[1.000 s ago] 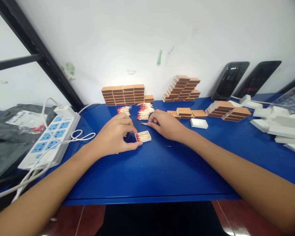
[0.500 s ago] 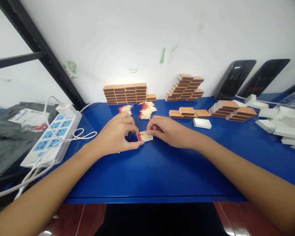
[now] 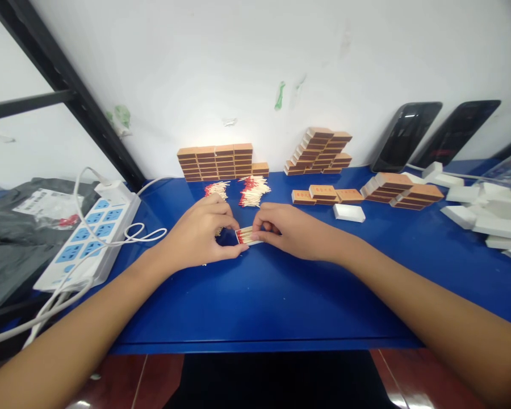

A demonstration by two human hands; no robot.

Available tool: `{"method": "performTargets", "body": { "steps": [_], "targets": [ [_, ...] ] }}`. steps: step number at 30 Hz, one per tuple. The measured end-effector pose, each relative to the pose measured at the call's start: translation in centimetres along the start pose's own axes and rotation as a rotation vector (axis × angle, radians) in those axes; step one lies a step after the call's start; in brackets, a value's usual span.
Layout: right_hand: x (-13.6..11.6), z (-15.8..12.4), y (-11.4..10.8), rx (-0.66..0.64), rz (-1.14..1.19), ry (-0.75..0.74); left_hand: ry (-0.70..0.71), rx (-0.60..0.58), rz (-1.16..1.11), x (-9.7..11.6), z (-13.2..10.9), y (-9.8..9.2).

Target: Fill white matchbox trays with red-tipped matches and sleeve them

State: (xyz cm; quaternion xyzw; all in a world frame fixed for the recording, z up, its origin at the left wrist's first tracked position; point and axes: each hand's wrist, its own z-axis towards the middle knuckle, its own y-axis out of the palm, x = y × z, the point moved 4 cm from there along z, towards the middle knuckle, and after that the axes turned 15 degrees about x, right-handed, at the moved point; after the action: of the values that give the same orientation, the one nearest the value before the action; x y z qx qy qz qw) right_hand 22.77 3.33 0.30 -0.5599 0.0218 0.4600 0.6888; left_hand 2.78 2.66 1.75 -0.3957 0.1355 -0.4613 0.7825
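Note:
A small white matchbox tray lies between my hands on the blue table. Red-headed matches fill it lengthwise, heads toward the left. My left hand grips the tray's left end, its thumb at the near side and its fingers curled at the far side. Over the tray's right end, my right hand has its thumb and fingers closed on the matches; its fingertips hide part of them. Two loose match piles, a left pile and a right pile, lie just beyond.
Stacked matchboxes stand by the wall, with more boxes to their right. A white tray lies right of my hand. White trays pile up far right, near two phones. A power strip with cables sits left.
My right thumb and fingers have shifted slightly left and down onto the matches, which now lie flatter and straighter in the tray. My left hand keeps its grip.

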Motion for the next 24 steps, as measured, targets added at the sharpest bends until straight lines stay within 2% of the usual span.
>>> {"method": "performTargets", "body": {
  "steps": [6,9,12,14,16,18,20,24],
  "targets": [
    [0.2,0.2,0.5,0.072,0.002,-0.007,-0.007,-0.003,-0.003,0.1,0.0,-0.1],
    [0.3,0.4,0.1,0.05,0.012,-0.012,0.001,-0.018,-0.001,0.1,0.1,-0.1],
    [1.5,1.0,-2.7,0.134,-0.047,0.011,-0.015,-0.029,-0.002,0.0,0.1,-0.1],
    [3.4,1.3,-5.5,0.259,-0.194,0.038,-0.037,-0.043,-0.005,0.0,0.1,-0.1],
    [5.7,1.4,-7.7,0.308,-0.366,0.033,-0.053,-0.067,-0.005,0.0,0.1,-0.1],
    [8.2,1.2,-8.7,0.271,-0.485,0.072,-0.058,-0.085,0.002,0.1,0.0,0.0],
    [10.1,1.0,-8.5,0.189,-0.548,0.114,-0.057,-0.088,0.01,0.1,0.0,0.0],
    [10.9,0.8,-7.6,0.097,-0.534,0.139,-0.05,-0.054,0.036,0.1,-0.1,-0.2]
  ]
}}
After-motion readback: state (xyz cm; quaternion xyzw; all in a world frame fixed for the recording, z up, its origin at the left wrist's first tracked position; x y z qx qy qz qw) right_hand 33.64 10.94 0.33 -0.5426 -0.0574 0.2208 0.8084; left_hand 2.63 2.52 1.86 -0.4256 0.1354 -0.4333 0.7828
